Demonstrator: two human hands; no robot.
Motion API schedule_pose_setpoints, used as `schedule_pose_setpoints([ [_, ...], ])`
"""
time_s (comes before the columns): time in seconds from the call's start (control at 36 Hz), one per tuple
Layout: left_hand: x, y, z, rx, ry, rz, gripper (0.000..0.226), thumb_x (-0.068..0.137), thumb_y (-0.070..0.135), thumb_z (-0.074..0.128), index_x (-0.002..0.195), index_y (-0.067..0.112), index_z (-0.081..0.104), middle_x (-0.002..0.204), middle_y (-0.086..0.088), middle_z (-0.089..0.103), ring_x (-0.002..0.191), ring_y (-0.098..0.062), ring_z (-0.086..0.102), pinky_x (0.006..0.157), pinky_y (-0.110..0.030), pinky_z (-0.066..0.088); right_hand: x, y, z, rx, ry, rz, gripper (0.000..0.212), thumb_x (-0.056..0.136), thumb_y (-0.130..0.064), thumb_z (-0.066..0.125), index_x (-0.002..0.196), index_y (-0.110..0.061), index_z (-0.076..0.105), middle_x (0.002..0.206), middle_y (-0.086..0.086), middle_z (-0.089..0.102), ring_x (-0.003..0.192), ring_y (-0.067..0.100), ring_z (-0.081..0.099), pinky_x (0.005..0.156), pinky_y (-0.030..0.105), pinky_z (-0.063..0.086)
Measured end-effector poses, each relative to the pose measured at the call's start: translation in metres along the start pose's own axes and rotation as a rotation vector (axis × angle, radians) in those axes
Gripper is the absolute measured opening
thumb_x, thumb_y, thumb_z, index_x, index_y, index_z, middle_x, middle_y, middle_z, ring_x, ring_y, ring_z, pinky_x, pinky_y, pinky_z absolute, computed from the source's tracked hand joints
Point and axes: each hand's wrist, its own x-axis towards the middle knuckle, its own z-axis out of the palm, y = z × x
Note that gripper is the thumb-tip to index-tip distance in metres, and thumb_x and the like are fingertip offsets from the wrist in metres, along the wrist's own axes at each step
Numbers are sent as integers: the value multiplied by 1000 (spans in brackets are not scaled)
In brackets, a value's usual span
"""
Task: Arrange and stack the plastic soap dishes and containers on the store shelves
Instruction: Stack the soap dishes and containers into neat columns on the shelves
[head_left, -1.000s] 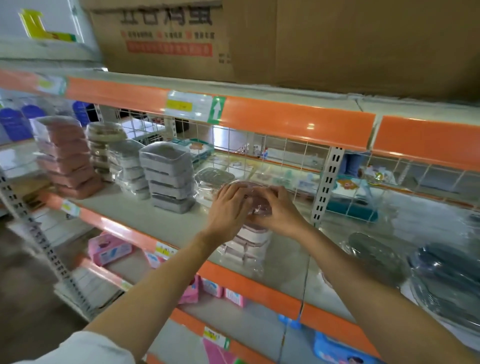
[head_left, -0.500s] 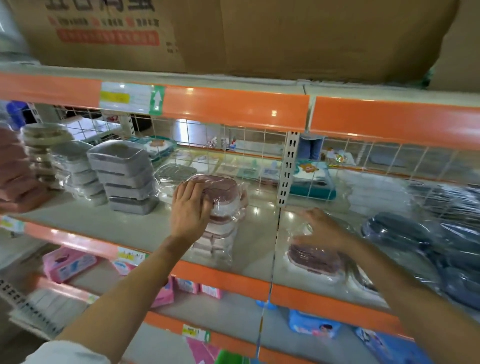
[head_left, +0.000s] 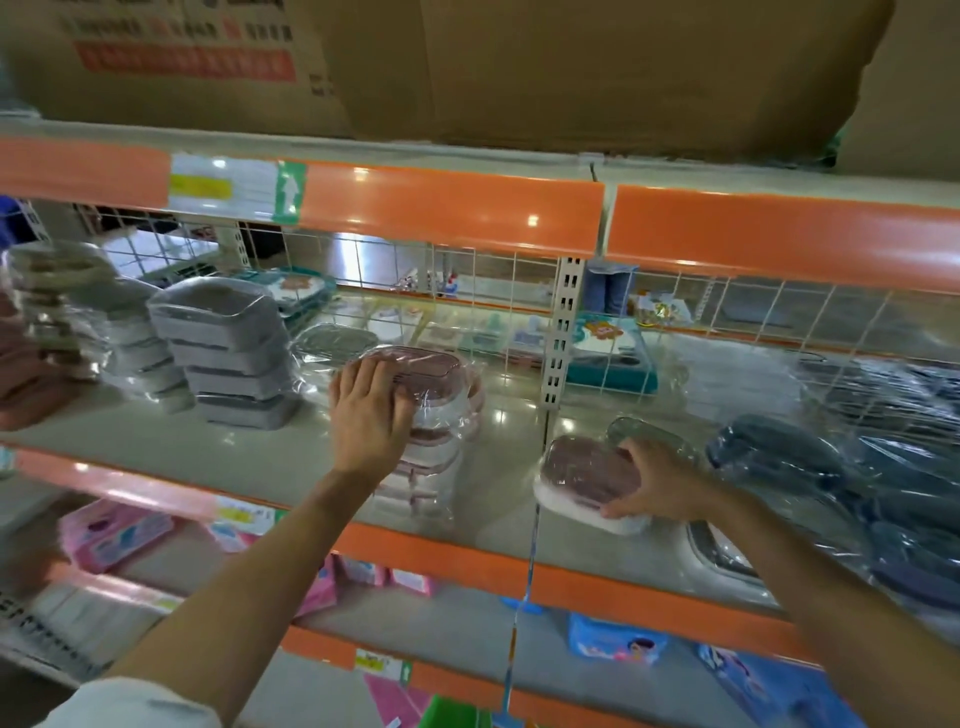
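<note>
A stack of pink soap dishes (head_left: 441, 415) wrapped in clear film stands on the middle shelf (head_left: 249, 457). My left hand (head_left: 370, 410) rests flat on the near side of the stack's top dish. To the right, past the shelf post, my right hand (head_left: 657, 483) grips a single wrapped pink soap dish (head_left: 584, 475), its thumb under the near edge. That dish is tilted up off the shelf.
Grey container stacks (head_left: 228, 348), beige dishes (head_left: 57, 291) and brown-pink ones (head_left: 26, 374) fill the shelf's left. Dark blue wrapped dishes (head_left: 852, 457) pile up at the right. A slotted upright post (head_left: 558, 332) divides the bays. Cardboard boxes (head_left: 519, 67) sit overhead; pink and blue packs lie below.
My right hand left the stack, moved right into the neighbouring bay and took hold of a single pink dish. My left hand stayed on the stack's top. The camera swung right.
</note>
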Motion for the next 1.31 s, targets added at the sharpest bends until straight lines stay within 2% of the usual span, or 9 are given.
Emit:
schedule_pose_setpoints([
  [0.17, 4, 2, -6, -61, 28, -1, 36, 89, 25, 32, 94, 6, 62, 94, -9, 62, 91, -20, 40, 82, -35, 28, 0, -46, -26, 592, 229, -67, 41, 80, -22, 75, 108, -19, 45, 96, -9, 54, 82, 1, 52, 67, 13, 44],
  [0.42, 14, 1, -13, -104, -62, -67, 41, 85, 34, 31, 100, 6, 58, 99, -8, 60, 96, -25, 48, 82, -29, 24, 21, -130, -30, 705, 333, -163, 32, 82, -18, 71, 106, -18, 50, 88, -11, 51, 75, 1, 51, 54, 5, 42],
  [0.58, 17, -7, -24, -441, -50, -160, 35, 93, 25, 33, 118, 4, 46, 109, -1, 48, 100, -14, 45, 87, -28, 35, 48, -174, -28, 612, 319, -151, 92, 57, -58, 73, 132, -21, 35, 120, 0, 44, 105, 16, 52, 88, 37, 54],
  [0.67, 18, -11, -31, -484, -6, -185, 44, 90, 23, 29, 124, -2, 43, 116, -5, 45, 106, -13, 41, 89, -17, 29, 56, -191, -30, 602, 354, -182, 94, 59, -56, 74, 134, -19, 32, 116, -1, 43, 104, 13, 49, 84, 29, 52],
  [0.86, 31, -22, -37, -532, 21, -279, 62, 92, 47, 37, 142, 10, 29, 135, -1, 38, 124, -12, 37, 104, -26, 27, 65, -209, -16, 559, 349, -227, 97, 66, -50, 78, 142, -15, 29, 127, 1, 45, 113, 16, 50, 93, 25, 44],
  [1.0, 31, -25, -29, -425, -18, -130, 55, 93, 47, 38, 135, 11, 43, 116, 8, 42, 108, -8, 41, 93, -27, 34, 59, -204, -10, 613, 347, -218, 98, 70, -48, 78, 146, -20, 23, 137, -2, 39, 122, 13, 43, 98, 24, 37],
  [1.11, 25, -29, -25, -434, -25, -111, 65, 91, 55, 32, 138, 10, 41, 115, 9, 39, 105, -8, 43, 92, -25, 35, 53, -203, 2, 741, 381, -198, 81, 79, -30, 76, 141, -17, 27, 109, -23, 40, 93, -15, 41, 67, -9, 31],
  [1.22, 25, -37, -30, -403, -59, -61, 64, 92, 52, 32, 137, 8, 41, 115, 3, 46, 108, -18, 48, 96, -36, 40, 55, -207, 12, 780, 452, -166, 76, 78, -30, 77, 137, -18, 31, 114, -12, 45, 108, 4, 48, 71, -2, 33],
  [1.31, 27, -40, -37, -199, -104, -25, 67, 91, 54, 23, 137, 9, 42, 121, -8, 53, 119, -27, 41, 104, -43, 31, 54, -207, 13, 794, 445, -157, 69, 80, -29, 75, 134, -16, 33, 98, -14, 42, 90, -1, 47, 67, 1, 36],
])
